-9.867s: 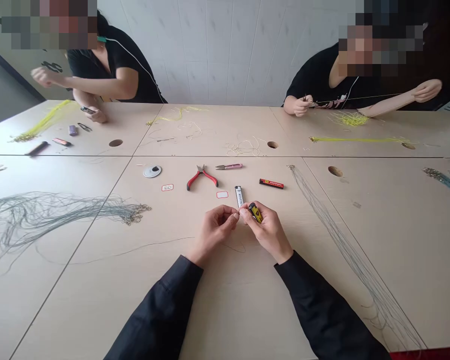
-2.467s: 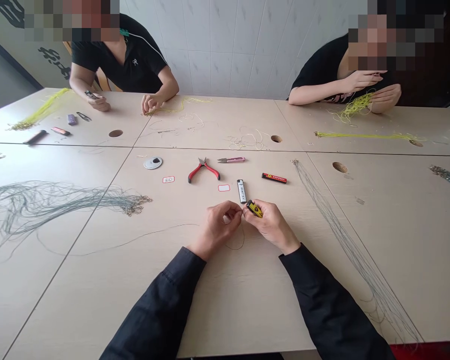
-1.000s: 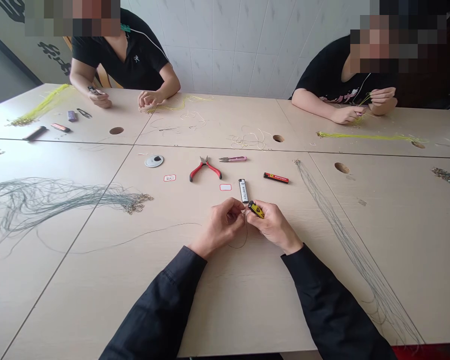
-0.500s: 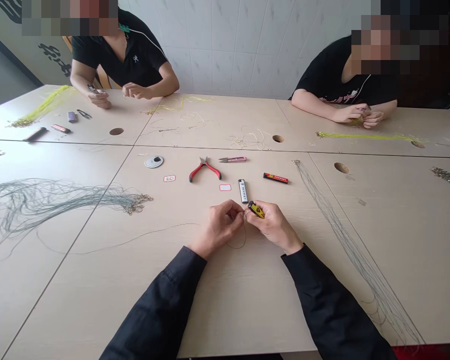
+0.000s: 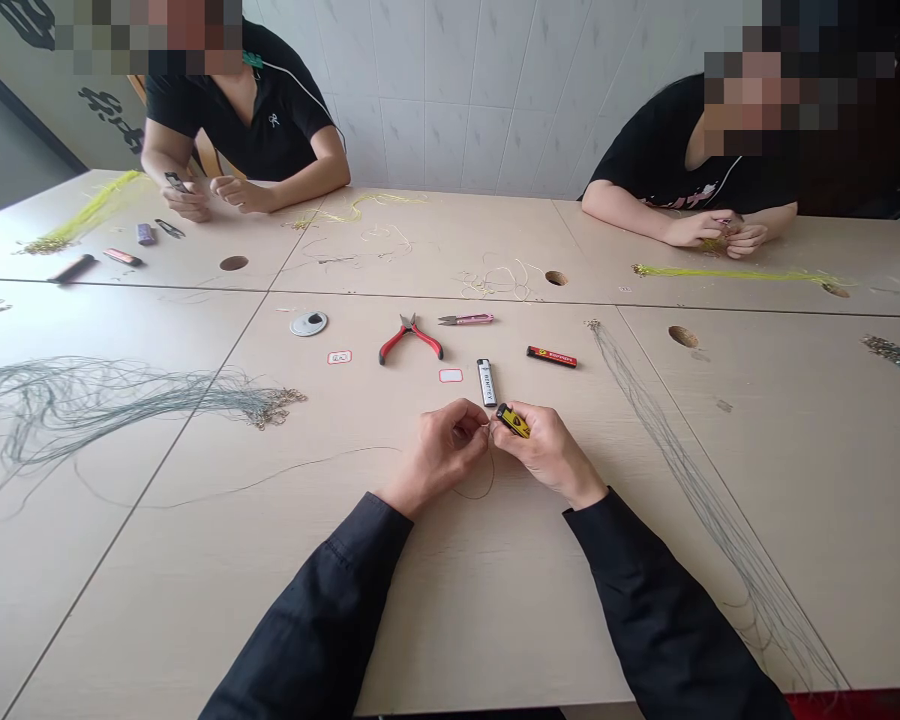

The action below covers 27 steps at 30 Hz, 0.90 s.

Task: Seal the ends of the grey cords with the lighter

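My left hand [image 5: 454, 445] is closed in a pinch on a thin dark cord [image 5: 492, 480], which loops below the fingertips and trails off left across the table. Wrapped in my right hand [image 5: 547, 450] is a yellow and black lighter [image 5: 513, 420]; its thumb and fingertips meet the left fingertips. What lies right between the fingertips is too small to make out. Just beyond my hands lies a white lighter [image 5: 486, 382]. Farther off are red-handled pliers [image 5: 411, 338], pink thread snips [image 5: 468, 320] and a red lighter [image 5: 552, 357].
A bundle of grey-blue cords [image 5: 157, 395] with metal ends spreads at left, and another cord bundle [image 5: 675, 455] runs down the right. A round metal lid [image 5: 308, 323] and small labels [image 5: 339, 357] lie ahead. Two people sit across the table, handling small items near yellow cords [image 5: 742, 272].
My hands stay almost in place, fingertips still together. Across the table, the left person's hands have shifted slightly to the left.
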### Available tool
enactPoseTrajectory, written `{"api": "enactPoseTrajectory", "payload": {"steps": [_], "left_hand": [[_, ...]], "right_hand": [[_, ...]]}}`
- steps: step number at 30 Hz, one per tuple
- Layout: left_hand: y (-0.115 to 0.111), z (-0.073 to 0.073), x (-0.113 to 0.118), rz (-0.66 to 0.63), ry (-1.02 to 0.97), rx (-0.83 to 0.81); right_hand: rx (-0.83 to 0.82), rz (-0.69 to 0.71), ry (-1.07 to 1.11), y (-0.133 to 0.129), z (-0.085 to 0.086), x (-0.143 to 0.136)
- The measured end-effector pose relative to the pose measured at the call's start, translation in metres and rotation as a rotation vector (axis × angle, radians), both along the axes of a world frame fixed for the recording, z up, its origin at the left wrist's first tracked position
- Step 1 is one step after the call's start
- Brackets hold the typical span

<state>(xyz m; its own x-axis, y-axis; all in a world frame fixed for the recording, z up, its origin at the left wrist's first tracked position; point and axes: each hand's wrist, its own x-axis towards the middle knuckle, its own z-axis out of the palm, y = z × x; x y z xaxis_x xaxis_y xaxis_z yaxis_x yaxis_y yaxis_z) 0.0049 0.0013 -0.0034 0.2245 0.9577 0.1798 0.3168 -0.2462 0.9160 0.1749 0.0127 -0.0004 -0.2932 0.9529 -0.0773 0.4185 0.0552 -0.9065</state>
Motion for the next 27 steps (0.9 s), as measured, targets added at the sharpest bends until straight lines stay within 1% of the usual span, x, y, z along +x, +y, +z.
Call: {"api": "enactPoseTrajectory", "payload": {"steps": [4, 10, 16, 21, 24, 27], "left_hand": [[0.0003, 0.0008, -0.0008, -0.018, -0.014, 0.007], [0.0004, 0.0021, -0.0009, 0.021, 0.027, -0.018], [0.0004, 0.0024, -0.0015, 0.005, 0.017, -0.032], [0.0006, 0.0020, -0.0004, 0.024, 0.031, -0.042], [0.0008, 0.0037, 0.0010, 0.052, 0.011, -0.075], [0.0009, 0.0051, 0.0017, 0.054, -0.056, -0.121]], "right_hand": [[0.007, -0.004, -0.014, -0.0003, -0.0007, 0.0005], [0.010, -0.008, -0.025, -0.0007, 0.0005, 0.0009], [0.015, -0.018, -0.016, -0.0006, 0.0001, 0.0003], [0.007, -0.011, -0.017, -0.0009, 0.0014, -0.0006], [0.000, -0.038, 0.011, -0.0010, 0.0027, -0.0010], [-0.031, -0.078, 0.131, -0.0008, 0.0030, -0.0004]]}}
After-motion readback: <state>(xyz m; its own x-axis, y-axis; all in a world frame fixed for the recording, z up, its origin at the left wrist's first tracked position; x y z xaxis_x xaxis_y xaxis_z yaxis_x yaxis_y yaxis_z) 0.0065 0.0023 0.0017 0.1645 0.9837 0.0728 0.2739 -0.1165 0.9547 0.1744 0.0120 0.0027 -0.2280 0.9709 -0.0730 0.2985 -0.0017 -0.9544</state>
